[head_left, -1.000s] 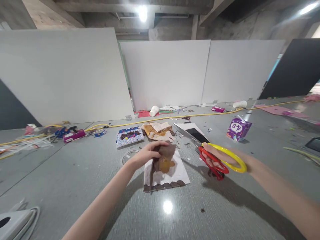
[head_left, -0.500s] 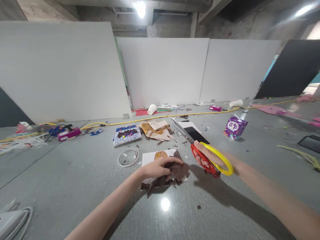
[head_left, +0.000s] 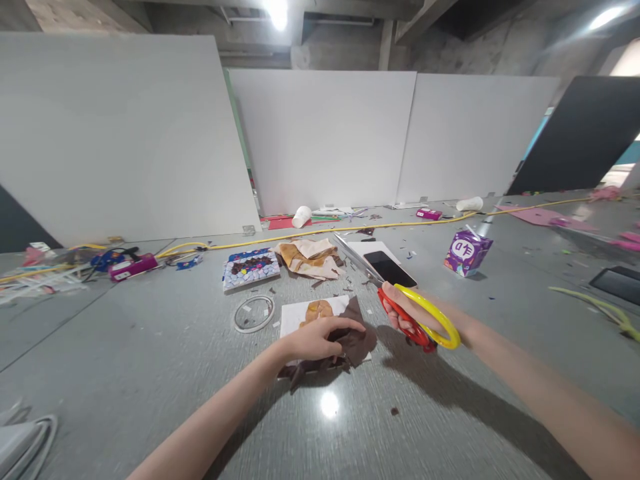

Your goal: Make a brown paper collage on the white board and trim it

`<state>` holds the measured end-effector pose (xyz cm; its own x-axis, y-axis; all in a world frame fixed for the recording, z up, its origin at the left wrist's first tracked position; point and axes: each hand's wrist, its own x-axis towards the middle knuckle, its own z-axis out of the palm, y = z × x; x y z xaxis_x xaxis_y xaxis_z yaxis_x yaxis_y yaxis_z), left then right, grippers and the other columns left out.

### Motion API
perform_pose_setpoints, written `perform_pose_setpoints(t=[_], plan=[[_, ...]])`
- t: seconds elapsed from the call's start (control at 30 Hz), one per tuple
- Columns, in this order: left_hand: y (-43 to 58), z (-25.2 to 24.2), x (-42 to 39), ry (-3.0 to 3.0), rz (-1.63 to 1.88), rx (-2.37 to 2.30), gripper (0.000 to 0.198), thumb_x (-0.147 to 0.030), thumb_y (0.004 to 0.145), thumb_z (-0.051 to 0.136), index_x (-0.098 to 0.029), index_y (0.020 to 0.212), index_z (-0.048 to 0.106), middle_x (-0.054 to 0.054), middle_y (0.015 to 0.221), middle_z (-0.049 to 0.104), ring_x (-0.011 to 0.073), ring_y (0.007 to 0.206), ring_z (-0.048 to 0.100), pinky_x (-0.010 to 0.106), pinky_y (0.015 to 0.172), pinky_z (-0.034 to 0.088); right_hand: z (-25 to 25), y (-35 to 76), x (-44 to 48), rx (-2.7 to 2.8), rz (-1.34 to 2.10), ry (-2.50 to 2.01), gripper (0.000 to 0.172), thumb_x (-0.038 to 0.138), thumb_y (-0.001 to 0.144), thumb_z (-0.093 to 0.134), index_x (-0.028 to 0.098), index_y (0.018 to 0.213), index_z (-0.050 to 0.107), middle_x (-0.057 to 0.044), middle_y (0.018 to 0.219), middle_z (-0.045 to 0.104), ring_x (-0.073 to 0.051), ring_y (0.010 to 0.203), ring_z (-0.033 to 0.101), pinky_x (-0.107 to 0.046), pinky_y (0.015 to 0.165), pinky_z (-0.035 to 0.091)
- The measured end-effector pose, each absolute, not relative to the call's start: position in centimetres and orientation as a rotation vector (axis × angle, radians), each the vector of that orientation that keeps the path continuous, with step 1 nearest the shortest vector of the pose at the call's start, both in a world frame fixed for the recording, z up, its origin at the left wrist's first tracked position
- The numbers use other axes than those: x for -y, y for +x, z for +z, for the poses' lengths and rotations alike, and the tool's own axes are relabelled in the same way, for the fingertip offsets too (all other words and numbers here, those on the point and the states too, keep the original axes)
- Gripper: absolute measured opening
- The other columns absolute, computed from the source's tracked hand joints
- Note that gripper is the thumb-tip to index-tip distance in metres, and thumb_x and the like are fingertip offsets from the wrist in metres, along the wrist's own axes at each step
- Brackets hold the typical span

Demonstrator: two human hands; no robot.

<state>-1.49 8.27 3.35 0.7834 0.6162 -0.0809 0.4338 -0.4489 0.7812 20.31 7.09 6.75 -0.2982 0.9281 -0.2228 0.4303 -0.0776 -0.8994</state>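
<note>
My right hand is closed round the scissors, which have one red and one yellow handle. Their long metal blades point away to the upper left, near a black phone on a white sheet. My left hand rests over dark brown paper, forefinger stretched out and thumb apart; its other fingers are partly hidden. Under that brown paper lies a white board with a tan shape on it. A white ring sits to the left of the board.
Behind the board lie a mosaic-patterned piece and crumpled tan-and-white paper. A purple drink carton stands to the right. Across the back runs a yellow cable, before upright white panels. Small scraps are scattered about.
The view has shifted slightly, so everything sits a little further left. My left hand stays over the brown paper, and my right hand keeps hold of the scissors.
</note>
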Motion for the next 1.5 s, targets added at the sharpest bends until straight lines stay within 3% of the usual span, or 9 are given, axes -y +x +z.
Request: perform_pose_setpoints(t=[0.2,0.43,0.67,0.97,1.3,1.5], plan=[[-1.1,3.4,-7.9,2.051,0.310,-0.770,0.054,-0.007,0.063,0.044,-0.025,0.114,0.052,0.001,0.104,0.058,0.0146,0.080,0.056,0.024,0.069,0.043,6.7,20.4,-7.1,1.751,1.345,-1.466,0.051,0.068,0.072,0.036,0.018,0.063,0.039,0.003,0.050,0.049,-0.005,0.037,0.035,-0.018,0.041,0.031],[0.1,2.7,-7.2,1.794,0.457,-0.890,0.032,-0.028,0.077,0.049,-0.018,0.107,0.055,0.001,0.077,0.057,0.0074,0.051,0.050,0.019,0.049,0.040,6.8,20.3,-7.1,1.753,1.317,-1.469,0.052,0.068,0.072,0.035,0.018,0.064,0.041,0.003,0.049,0.048,-0.004,0.035,0.035,-0.018,0.039,0.031],[0.7,1.8,-7.3,1.669,0.643,-0.934,0.037,-0.011,0.066,0.053,-0.017,0.102,0.056,0.001,0.082,0.056,0.0050,0.048,0.048,0.020,0.048,0.040,6.9,20.3,-7.1,1.737,1.317,-1.489,0.047,0.064,0.075,0.035,0.019,0.064,0.041,0.002,0.050,0.049,-0.005,0.036,0.036,-0.020,0.040,0.032],[0.6,2.0,-7.3,1.593,0.573,-0.864,0.037,-0.012,0.067,0.053,-0.018,0.103,0.055,-0.002,0.074,0.054,0.0035,0.044,0.045,0.016,0.044,0.037,6.5,20.5,-7.4,1.721,1.307,-1.491,0.046,0.063,0.075,0.034,0.019,0.064,0.041,0.002,0.051,0.049,-0.006,0.037,0.037,-0.020,0.041,0.033],[0.8,2.0,-6.4,2.056,0.471,-0.963,0.039,-0.011,0.070,0.045,-0.020,0.106,0.055,0.001,0.092,0.061,0.0138,0.073,0.057,0.023,0.065,0.044,6.6,20.4,-7.2,1.748,1.304,-1.451,0.047,0.063,0.075,0.035,0.018,0.064,0.041,0.002,0.050,0.050,-0.005,0.038,0.036,-0.019,0.041,0.032],[0.8,1.6,-6.6,2.101,0.528,-0.961,0.035,-0.016,0.072,0.052,-0.021,0.107,0.055,0.002,0.101,0.061,0.0183,0.091,0.054,0.029,0.081,0.040,6.6,20.4,-7.2,1.760,1.298,-1.435,0.049,0.065,0.075,0.034,0.017,0.064,0.041,0.001,0.051,0.051,-0.006,0.038,0.036,-0.020,0.042,0.032]])
